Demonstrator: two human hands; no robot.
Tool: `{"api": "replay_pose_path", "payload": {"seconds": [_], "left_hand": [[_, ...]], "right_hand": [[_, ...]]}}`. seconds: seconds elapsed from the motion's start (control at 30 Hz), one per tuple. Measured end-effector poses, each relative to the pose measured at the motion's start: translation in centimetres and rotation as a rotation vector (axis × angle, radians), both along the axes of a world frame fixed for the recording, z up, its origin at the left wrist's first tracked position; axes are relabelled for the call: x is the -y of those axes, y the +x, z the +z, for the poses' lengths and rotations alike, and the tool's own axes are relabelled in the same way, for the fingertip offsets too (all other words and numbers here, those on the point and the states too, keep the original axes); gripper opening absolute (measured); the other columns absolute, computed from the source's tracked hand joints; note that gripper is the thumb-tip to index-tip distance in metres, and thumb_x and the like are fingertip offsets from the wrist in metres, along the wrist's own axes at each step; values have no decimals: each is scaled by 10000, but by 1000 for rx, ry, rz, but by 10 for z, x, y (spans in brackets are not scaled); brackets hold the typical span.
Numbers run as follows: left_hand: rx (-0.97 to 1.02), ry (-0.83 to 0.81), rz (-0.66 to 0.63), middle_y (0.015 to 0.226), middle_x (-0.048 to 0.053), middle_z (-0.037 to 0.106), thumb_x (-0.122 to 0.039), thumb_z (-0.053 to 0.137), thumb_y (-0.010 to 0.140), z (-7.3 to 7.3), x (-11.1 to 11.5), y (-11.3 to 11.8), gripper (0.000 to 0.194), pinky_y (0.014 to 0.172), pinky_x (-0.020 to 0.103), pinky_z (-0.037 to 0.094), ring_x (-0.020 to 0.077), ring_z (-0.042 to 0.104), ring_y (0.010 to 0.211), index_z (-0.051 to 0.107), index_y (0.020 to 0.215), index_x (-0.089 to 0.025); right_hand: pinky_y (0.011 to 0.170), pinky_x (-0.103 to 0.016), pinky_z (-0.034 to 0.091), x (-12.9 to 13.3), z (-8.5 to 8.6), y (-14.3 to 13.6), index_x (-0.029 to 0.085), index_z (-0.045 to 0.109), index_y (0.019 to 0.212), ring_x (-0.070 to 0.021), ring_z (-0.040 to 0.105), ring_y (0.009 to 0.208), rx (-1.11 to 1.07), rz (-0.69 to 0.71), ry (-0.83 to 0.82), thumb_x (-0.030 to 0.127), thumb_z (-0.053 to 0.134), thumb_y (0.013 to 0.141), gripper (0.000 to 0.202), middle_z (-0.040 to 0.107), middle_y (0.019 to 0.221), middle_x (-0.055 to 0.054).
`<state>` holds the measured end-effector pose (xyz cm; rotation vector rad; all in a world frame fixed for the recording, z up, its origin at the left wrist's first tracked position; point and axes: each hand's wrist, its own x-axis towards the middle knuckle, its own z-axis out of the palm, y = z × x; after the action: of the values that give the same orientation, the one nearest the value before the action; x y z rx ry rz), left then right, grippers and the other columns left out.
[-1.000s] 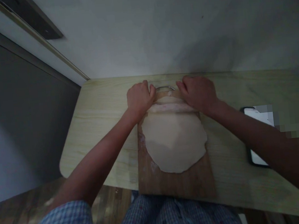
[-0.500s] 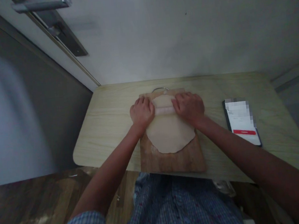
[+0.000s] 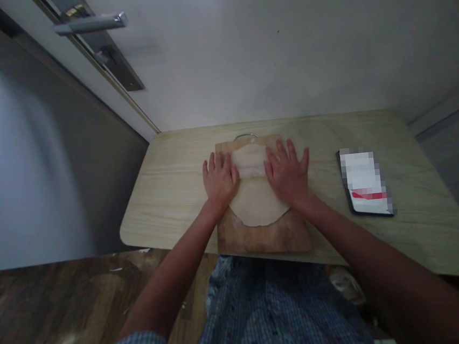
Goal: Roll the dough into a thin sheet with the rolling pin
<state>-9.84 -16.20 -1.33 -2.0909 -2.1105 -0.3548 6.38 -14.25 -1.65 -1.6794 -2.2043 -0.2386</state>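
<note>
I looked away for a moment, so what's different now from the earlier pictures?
The left hand and right hand have uncurled, fingers now spread, palms over the rolling pin. Since the first picture, the pin has come nearer the person across the dough. The dough is still on the board, the phone still on the right.
</note>
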Motion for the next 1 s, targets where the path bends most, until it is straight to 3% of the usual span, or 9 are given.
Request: {"api": "replay_pose_path", "payload": {"seconds": [0.2, 0.4, 0.53, 0.77, 1.0], "left_hand": [[26, -14, 8, 1294, 104, 455, -319, 234, 875, 1, -14, -1, 429, 994, 419, 256, 222, 345, 1231, 427, 1227, -168], [27, -21, -27, 1163, 92, 554, -335, 199, 888, 6, -28, -1, 411, 887, 354, 377, 210, 474, 1108, 536, 1063, -177], [36, -69, 12, 1189, 103, 531, -380, 178, 890, 8, -41, -3, 442, 825, 343, 422, 210, 500, 1072, 522, 1083, -179], [20, -180, 16, 1296, 105, 447, -479, 173, 872, 10, -65, -9, 543, 888, 372, 399, 237, 367, 1214, 402, 1242, -154], [4, -129, 23, 1057, 93, 585, -448, 175, 880, 11, -65, -7, 480, 779, 321, 428, 220, 549, 964, 489, 1118, -173]], "right_hand": [[928, -481, 258, -17, 2, -1, 166, 430, 1259, -273, 357, 1198, -8, 36, -66, 332, 245, 873, 460, 430, 1310, -128], [800, -394, 383, -33, 10, -2, 128, 433, 1242, -272, 408, 1151, 10, 76, -163, 334, 227, 872, 471, 458, 1277, -153], [825, -423, 377, -49, 13, -3, 114, 405, 1257, -277, 372, 1183, 30, 99, -232, 365, 214, 876, 495, 430, 1297, -165], [853, -474, 338, -75, 13, -3, 111, 385, 1265, -290, 375, 1175, 47, 145, -289, 459, 155, 873, 573, 439, 1284, -176], [824, -442, 317, -76, 20, -7, 97, 490, 1110, -251, 535, 924, 74, 133, -238, 389, 151, 883, 502, 606, 977, -172]]}}
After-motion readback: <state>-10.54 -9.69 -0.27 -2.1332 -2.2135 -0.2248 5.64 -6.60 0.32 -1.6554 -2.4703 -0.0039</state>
